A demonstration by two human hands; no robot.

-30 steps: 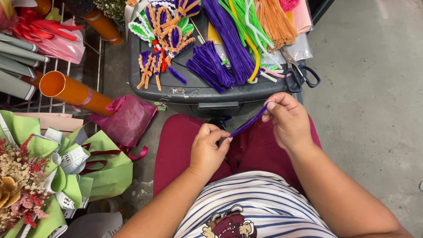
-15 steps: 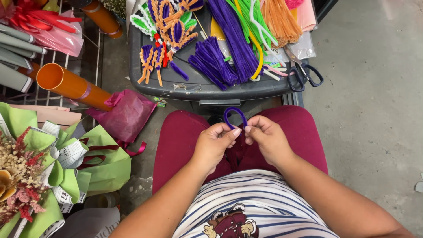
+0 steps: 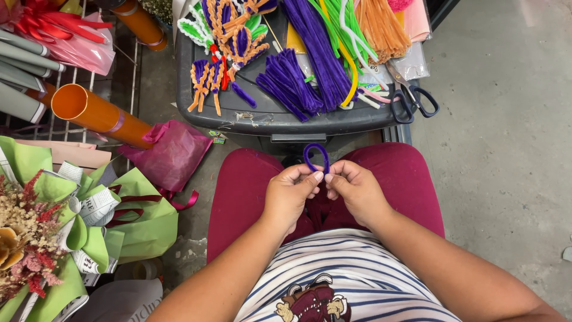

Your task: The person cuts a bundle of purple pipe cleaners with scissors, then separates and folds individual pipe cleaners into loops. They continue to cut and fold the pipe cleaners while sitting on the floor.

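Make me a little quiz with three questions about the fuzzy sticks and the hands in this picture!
1. True or false: the purple pipe cleaner pinched between the left hand and the right hand is bent into a loop.
2. Which colour are the handles of the scissors on the dark tray? A) red B) dark blue C) yellow
3. Fill the gap: the orange tube lies to the ___ of the tray.

Key: 1 true; 2 B; 3 left
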